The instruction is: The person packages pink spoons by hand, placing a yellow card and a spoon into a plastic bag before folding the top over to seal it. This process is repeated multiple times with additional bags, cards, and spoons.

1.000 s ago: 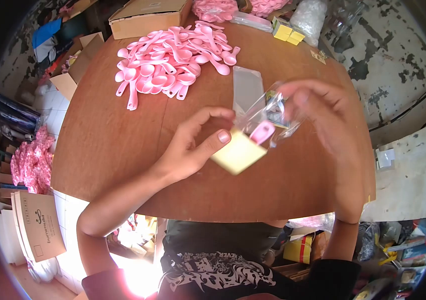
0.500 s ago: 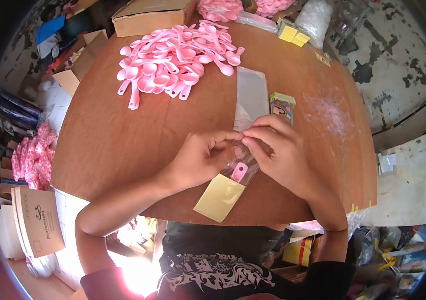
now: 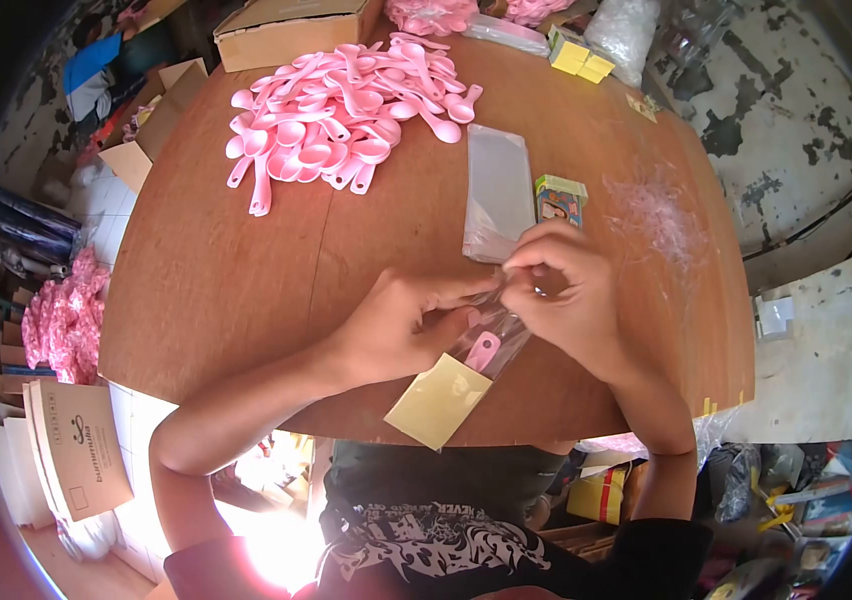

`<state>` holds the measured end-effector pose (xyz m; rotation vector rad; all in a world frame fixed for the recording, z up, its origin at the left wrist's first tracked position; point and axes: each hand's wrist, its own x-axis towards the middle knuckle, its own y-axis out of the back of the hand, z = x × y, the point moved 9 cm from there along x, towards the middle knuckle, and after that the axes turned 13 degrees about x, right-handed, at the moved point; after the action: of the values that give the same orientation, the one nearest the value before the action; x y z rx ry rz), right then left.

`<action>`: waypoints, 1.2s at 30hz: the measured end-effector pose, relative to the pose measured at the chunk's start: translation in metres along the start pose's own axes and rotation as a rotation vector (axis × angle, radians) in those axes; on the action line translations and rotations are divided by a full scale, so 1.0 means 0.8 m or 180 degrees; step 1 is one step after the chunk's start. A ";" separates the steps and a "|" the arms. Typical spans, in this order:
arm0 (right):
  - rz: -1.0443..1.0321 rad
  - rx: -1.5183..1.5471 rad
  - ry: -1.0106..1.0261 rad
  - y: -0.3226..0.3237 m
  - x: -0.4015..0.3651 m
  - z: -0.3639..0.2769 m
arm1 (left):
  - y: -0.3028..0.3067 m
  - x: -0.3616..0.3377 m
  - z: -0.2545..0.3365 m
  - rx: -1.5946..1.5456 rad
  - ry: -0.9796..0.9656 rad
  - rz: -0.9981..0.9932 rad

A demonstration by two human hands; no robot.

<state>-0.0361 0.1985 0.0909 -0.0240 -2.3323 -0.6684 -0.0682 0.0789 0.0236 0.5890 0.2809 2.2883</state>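
A clear plastic bag (image 3: 512, 342) is held between both hands over the front of the table. Inside it a pink spoon's handle (image 3: 483, 350) shows, with a hole near its end. A pale yellow card (image 3: 438, 402) covers the lower part of the bag and hides the rest of the spoon. My left hand (image 3: 396, 322) is closed on the bag's upper left side, thumb and forefinger on the film. My right hand (image 3: 568, 298) pinches the bag's top end, fingers curled. Just beyond the fingertips lies a stack of clear bags (image 3: 498, 190), beside a small printed box (image 3: 559, 203).
A heap of pink spoons (image 3: 321, 115) covers the table's far left, before a cardboard box (image 3: 296, 35). Crumpled clear film strips (image 3: 661, 220) lie at right. Small yellow boxes (image 3: 581, 58) and a bubble-wrap roll (image 3: 623, 40) stand at the back. A carton (image 3: 81, 445) stands lower left.
My right fingers have curled more and shifted slightly right along the bag's top. The bag's upper end appears more gathered. The view has shifted slightly.
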 end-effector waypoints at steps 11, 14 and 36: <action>0.0129 0.1462 -0.1985 0.244 0.003 0.206 | 0.023 -0.005 -0.014 -0.1522 0.0513 0.0365; 0.1041 -0.1411 -0.2099 0.331 -0.039 0.274 | 0.022 -0.002 -0.023 -0.1682 0.0564 0.0303; -0.0021 0.2091 -0.2131 -0.028 -0.044 0.102 | 0.031 0.006 -0.070 -0.1263 0.1056 0.0544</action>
<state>-0.0652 0.2233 0.0076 0.0686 -3.0881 0.1754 -0.1139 0.0640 -0.0142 0.0302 -0.0733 2.5101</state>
